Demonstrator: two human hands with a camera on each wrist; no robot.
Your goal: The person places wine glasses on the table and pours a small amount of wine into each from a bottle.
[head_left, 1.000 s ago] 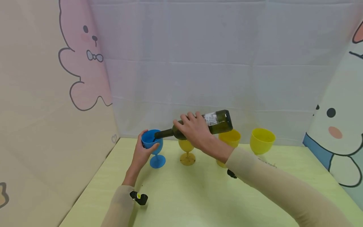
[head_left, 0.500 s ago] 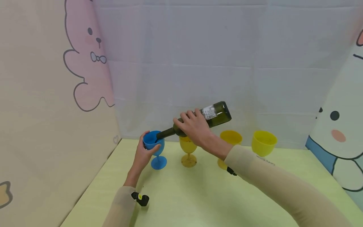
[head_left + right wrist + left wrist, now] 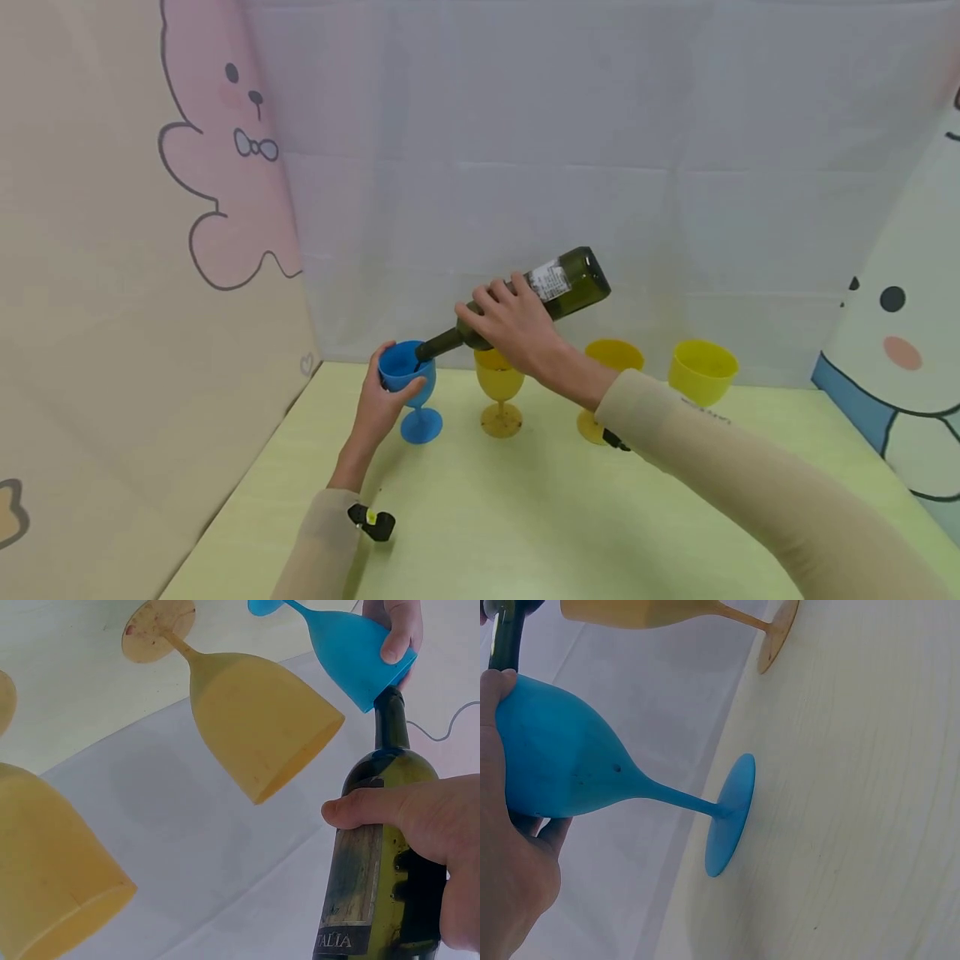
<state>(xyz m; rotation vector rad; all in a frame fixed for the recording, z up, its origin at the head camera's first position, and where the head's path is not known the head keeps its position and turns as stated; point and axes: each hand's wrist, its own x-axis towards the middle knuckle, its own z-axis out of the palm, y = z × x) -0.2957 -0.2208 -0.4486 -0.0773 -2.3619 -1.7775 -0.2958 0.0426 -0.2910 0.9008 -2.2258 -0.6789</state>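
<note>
My left hand (image 3: 381, 404) grips the bowl of a blue goblet (image 3: 422, 392), thumb on the near side. The goblet stands upright, its foot (image 3: 731, 817) on the table. In my right hand (image 3: 517, 325) is a green glass wine bottle (image 3: 577, 283) with a white back label, gripped round its body and tilted neck-down to the left. The bottle's neck (image 3: 391, 724) reaches the goblet's rim, and a thin dark stream runs from its mouth into the bowl. In the right wrist view my thumb (image 3: 360, 808) lies across the bottle's shoulder.
An amber goblet (image 3: 501, 385) stands right of the blue one, below the bottle. Farther right are another amber goblet (image 3: 613, 354) and a yellow goblet (image 3: 703, 371), both partly covered by the right arm. A pale cloth wall (image 3: 562, 100) rises behind the table (image 3: 480, 533).
The bottle's base has risen, so it tilts more steeply, its mouth staying at the blue goblet's rim. My left hand keeps its grip on the goblet.
</note>
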